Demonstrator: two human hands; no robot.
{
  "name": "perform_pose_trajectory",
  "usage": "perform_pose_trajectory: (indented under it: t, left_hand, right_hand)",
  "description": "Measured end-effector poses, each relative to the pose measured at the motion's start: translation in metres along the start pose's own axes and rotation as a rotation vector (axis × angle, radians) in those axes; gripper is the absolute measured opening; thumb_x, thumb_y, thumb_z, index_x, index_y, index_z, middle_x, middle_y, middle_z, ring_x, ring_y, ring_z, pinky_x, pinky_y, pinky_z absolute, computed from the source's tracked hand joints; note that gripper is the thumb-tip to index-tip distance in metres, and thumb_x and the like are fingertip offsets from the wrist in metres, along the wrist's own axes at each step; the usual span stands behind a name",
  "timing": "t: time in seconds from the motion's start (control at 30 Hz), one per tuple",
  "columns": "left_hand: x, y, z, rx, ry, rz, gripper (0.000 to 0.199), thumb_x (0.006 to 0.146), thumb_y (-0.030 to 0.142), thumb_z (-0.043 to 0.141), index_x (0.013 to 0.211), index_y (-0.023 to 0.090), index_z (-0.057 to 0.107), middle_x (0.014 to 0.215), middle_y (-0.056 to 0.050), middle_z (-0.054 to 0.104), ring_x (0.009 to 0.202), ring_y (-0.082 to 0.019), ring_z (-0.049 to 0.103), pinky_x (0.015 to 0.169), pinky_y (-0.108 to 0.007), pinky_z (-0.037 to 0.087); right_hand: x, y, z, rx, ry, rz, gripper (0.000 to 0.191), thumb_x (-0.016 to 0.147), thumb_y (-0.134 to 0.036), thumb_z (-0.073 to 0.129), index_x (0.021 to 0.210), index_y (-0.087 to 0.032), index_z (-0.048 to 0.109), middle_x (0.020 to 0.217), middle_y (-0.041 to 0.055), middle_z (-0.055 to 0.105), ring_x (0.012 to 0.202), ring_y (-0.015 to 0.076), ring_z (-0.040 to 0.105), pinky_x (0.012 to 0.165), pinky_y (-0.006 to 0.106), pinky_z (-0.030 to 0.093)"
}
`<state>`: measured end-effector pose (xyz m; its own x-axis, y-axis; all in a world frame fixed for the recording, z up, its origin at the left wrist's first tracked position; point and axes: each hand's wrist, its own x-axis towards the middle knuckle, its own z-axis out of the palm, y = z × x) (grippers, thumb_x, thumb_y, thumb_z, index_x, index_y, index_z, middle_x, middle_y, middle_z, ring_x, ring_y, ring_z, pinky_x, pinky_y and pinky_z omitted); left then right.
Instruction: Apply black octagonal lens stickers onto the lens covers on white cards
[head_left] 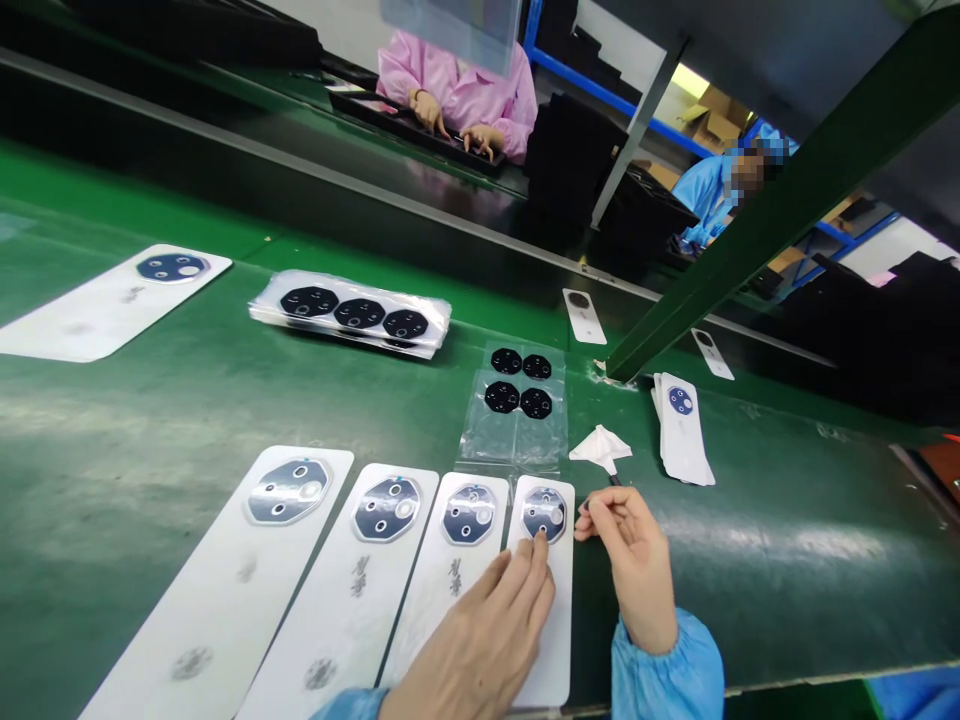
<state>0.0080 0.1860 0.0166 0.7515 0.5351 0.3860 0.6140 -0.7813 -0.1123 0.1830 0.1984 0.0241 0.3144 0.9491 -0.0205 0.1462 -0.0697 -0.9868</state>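
Several white phone back panels lie in a row before me, each with a dark octagonal camera patch. My left hand rests on the rightmost white phone back panel, fingers stretched out and their tips at the lower edge of its camera patch. Just right of that panel, my right hand is closed in a pinch. A small dark bit shows at its fingertips, too small to name. Left of my left hand is another panel, partly covered by it. Both my sleeves are light blue.
Behind the row lie a clear bag with black octagonal pieces and a white folded cloth. Further out are a stack of film sheets, stacked panels and a slanting green post. Across the line, a person in pink works.
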Motion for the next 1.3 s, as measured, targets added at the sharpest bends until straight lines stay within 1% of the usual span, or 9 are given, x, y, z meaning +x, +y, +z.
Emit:
perform_pose_trajectory:
  t: [0.1, 0.23, 0.33, 0.5, 0.6, 0.73, 0.9, 1.1, 1.3]
  left_hand:
    - [-0.001, -0.002, 0.001, -0.031, 0.027, -0.018, 0.032, 0.083, 0.012, 0.042, 0.111, 0.008, 0.056, 0.121, -0.012, 0.061, 0.109, -0.023, 0.056, 0.092, -0.034, 0.04]
    - [-0.003, -0.003, 0.005, -0.06, 0.056, -0.044, 0.032, 0.085, 0.009, 0.038, 0.114, 0.007, 0.054, 0.123, -0.012, 0.06, 0.108, -0.021, 0.057, 0.09, -0.033, 0.041]
    - [-0.004, -0.001, 0.008, -0.08, 0.088, -0.069, 0.031, 0.087, 0.009, 0.037, 0.113, 0.007, 0.054, 0.121, -0.011, 0.062, 0.106, -0.021, 0.059, 0.088, -0.032, 0.043]
    - [-0.004, -0.001, 0.005, -0.059, 0.081, -0.064, 0.03, 0.089, 0.008, 0.034, 0.111, 0.006, 0.055, 0.119, -0.011, 0.063, 0.105, -0.021, 0.06, 0.085, -0.033, 0.045]
    - [-0.003, -0.003, 0.002, -0.037, 0.069, -0.039, 0.031, 0.09, 0.008, 0.031, 0.108, 0.007, 0.056, 0.12, -0.011, 0.063, 0.107, -0.021, 0.059, 0.088, -0.033, 0.044]
    - [-0.003, -0.004, 0.0, -0.023, 0.064, -0.021, 0.032, 0.09, 0.007, 0.03, 0.109, 0.005, 0.056, 0.121, -0.012, 0.062, 0.108, -0.022, 0.059, 0.09, -0.034, 0.043]
    - [-0.004, -0.004, 0.0, -0.015, 0.069, -0.008, 0.032, 0.088, 0.008, 0.033, 0.11, 0.004, 0.056, 0.121, -0.013, 0.062, 0.109, -0.022, 0.058, 0.093, -0.034, 0.042]
    - [-0.004, -0.004, 0.002, -0.022, 0.094, 0.006, 0.033, 0.086, 0.007, 0.034, 0.11, 0.003, 0.056, 0.118, -0.014, 0.063, 0.106, -0.022, 0.06, 0.093, -0.034, 0.041]
    - [-0.004, -0.005, 0.002, -0.034, 0.105, -0.003, 0.034, 0.086, 0.006, 0.031, 0.11, 0.005, 0.056, 0.117, -0.012, 0.063, 0.104, -0.022, 0.06, 0.091, -0.033, 0.04]
  right_hand:
    - [-0.005, 0.001, -0.004, 0.14, -0.041, 0.04, 0.018, 0.082, -0.035, 0.065, 0.081, -0.02, 0.056, 0.089, 0.0023, 0.061, 0.076, 0.0144, 0.063, 0.075, 0.031, 0.054]
    - [-0.007, 0.003, -0.004, 0.278, -0.113, 0.068, 0.022, 0.077, -0.03, 0.07, 0.08, -0.023, 0.049, 0.083, -0.0017, 0.055, 0.076, 0.0133, 0.059, 0.075, 0.031, 0.054]
    - [-0.007, 0.006, -0.004, 0.236, -0.109, 0.059, 0.024, 0.076, -0.033, 0.071, 0.086, -0.023, 0.052, 0.079, -0.0017, 0.052, 0.072, 0.0143, 0.059, 0.072, 0.032, 0.055]
    - [-0.006, 0.007, -0.005, 0.089, -0.13, 0.125, 0.027, 0.076, -0.042, 0.07, 0.086, -0.019, 0.059, 0.076, 0.0, 0.058, 0.066, 0.0151, 0.063, 0.068, 0.031, 0.054]
    - [-0.006, 0.006, -0.004, 0.025, -0.088, 0.086, 0.029, 0.077, -0.046, 0.068, 0.077, -0.018, 0.06, 0.07, -0.0009, 0.058, 0.06, 0.0137, 0.062, 0.063, 0.028, 0.052]
    - [-0.007, 0.006, -0.002, -0.044, -0.01, 0.055, 0.033, 0.082, -0.05, 0.061, 0.075, -0.018, 0.06, 0.061, -0.0019, 0.057, 0.054, 0.0127, 0.058, 0.057, 0.025, 0.05]
    - [-0.008, 0.002, -0.001, -0.109, 0.093, 0.047, 0.035, 0.077, -0.051, 0.065, 0.068, -0.018, 0.06, 0.05, -0.0059, 0.046, 0.041, 0.0086, 0.044, 0.04, 0.021, 0.039]
    - [-0.012, -0.001, -0.002, 0.0, -0.064, 0.145, 0.028, 0.077, -0.044, 0.068, 0.086, -0.018, 0.064, 0.073, 0.0029, 0.066, 0.065, 0.017, 0.064, 0.068, 0.032, 0.055]
    - [-0.019, 0.002, 0.006, -0.184, -0.066, -0.017, 0.017, 0.083, -0.034, 0.062, 0.092, -0.02, 0.056, 0.084, 0.0022, 0.059, 0.071, 0.0147, 0.062, 0.064, 0.026, 0.055]
